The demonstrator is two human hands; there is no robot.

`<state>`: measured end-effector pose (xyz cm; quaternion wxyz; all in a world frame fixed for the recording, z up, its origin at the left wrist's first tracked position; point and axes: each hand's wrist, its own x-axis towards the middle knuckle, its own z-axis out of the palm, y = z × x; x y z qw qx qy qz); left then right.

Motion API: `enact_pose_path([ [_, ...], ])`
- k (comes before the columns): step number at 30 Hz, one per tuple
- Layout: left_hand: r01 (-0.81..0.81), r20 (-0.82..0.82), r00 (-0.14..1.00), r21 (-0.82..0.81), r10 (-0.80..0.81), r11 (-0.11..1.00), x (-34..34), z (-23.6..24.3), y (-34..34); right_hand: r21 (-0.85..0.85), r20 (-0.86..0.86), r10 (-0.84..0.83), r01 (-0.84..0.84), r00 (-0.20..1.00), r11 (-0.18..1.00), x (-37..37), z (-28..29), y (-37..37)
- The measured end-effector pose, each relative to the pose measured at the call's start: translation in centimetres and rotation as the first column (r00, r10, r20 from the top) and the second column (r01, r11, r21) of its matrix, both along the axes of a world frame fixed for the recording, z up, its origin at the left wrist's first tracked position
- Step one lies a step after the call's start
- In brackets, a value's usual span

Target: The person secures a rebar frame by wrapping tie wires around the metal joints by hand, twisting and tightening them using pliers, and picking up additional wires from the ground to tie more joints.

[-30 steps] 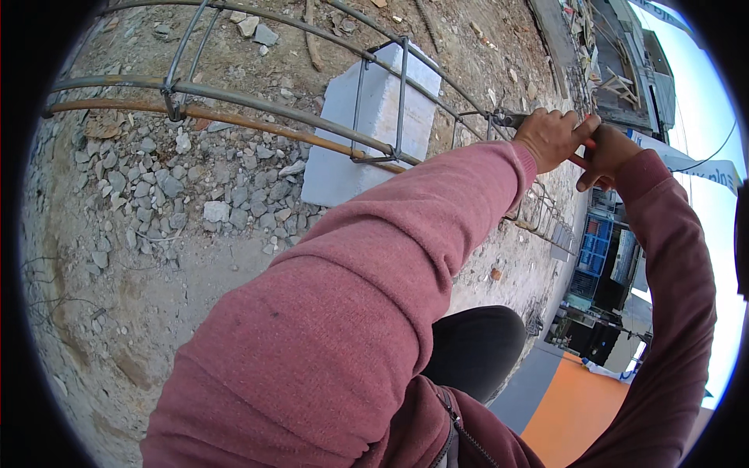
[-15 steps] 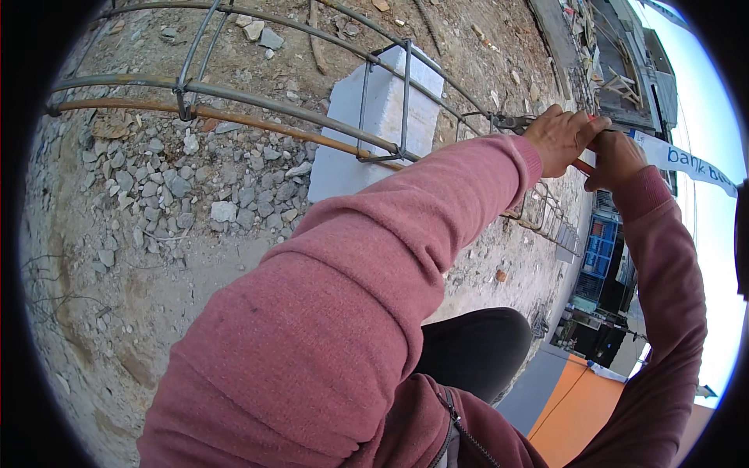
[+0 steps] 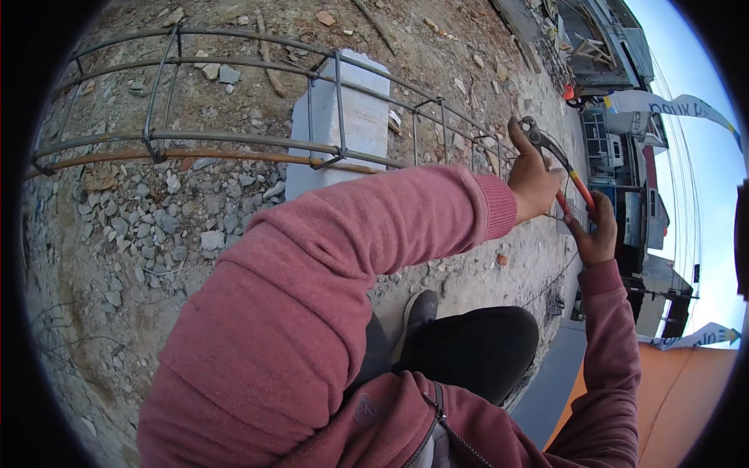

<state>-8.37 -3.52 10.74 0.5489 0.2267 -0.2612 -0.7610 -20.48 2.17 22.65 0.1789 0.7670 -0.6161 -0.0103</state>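
Note:
Pincers (image 3: 548, 143) with red-orange handles are held up, jaws at the upper left, past the far part of a long steel rebar cage (image 3: 246, 139). My right hand (image 3: 597, 232) is closed round the lower ends of their handles, which stand apart. Close beside the pincers is my left hand (image 3: 535, 181), its thumb raised near the jaws and its other fingers curled. What those fingers hold, if anything, I cannot make out. My left forearm covers part of the cage. Nearer along the cage, a white block (image 3: 363, 117) stands behind and under its bars.
Broken grey stones (image 3: 148, 210) lie on the dirt left of my sleeve. A wooden stick (image 3: 268, 58) lies beyond the cage. My shoe (image 3: 420, 310) is on the ground below my left arm. Printed white banner strips (image 3: 671, 105) hang at the right, before buildings and an orange wall (image 3: 663, 390).
Both hands have come down from the cage bar, the right one furthest, and have moved apart. The pincers have turned upright, so their jaws and handles show. My view has also shifted.

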Motion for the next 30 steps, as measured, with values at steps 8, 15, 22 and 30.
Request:
enact_pose_path([
  [8,0.150,0.045,0.988,-0.112,-0.146,0.982,-10.1,-3.7,4.8,-0.020,0.130,-0.094,0.097,0.987,0.995,-8.9,-6.4,5.1],
  [15,0.473,0.511,0.751,0.026,-0.418,0.881,-17.3,-10.4,8.3,-0.030,0.397,-0.097,0.118,0.913,0.993,-18.3,-17.9,9.8],
  [22,0.305,0.225,0.918,0.131,-0.327,0.943,-23.4,-16.3,12.0,0.397,0.658,-0.554,0.390,0.510,0.831,-28.1,-27.6,12.7],
  [30,0.634,0.510,0.638,0.077,-0.577,0.769,-23.3,-13.3,8.7,0.186,0.653,-0.451,0.448,0.609,0.874,-35.9,-29.8,14.1],
])
